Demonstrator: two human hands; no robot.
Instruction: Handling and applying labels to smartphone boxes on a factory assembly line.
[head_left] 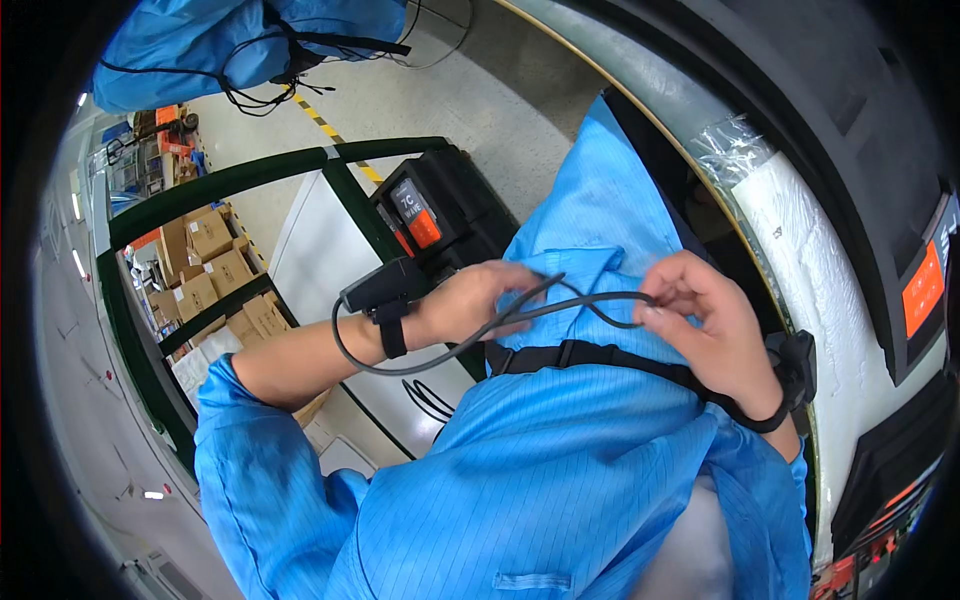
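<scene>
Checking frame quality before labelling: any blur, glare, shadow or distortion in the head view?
Head view: left hand blurred at the fingers, probably motion; right hand sharper. Head view: bright glare on the clear plastic wrap; shadow across part of the floor. Head view: table edge bows, fisheye-style; picture corners go black.

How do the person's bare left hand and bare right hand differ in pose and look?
The left hand has blurred fingers pointing rightward; the right hand looks sharper, its fingers pointing leftward. The right hand pinches the thin dark-grey cable between thumb and fingers; whether the left hand grasps it is too blurred to tell. Both are bare, with black wrist straps.
</scene>
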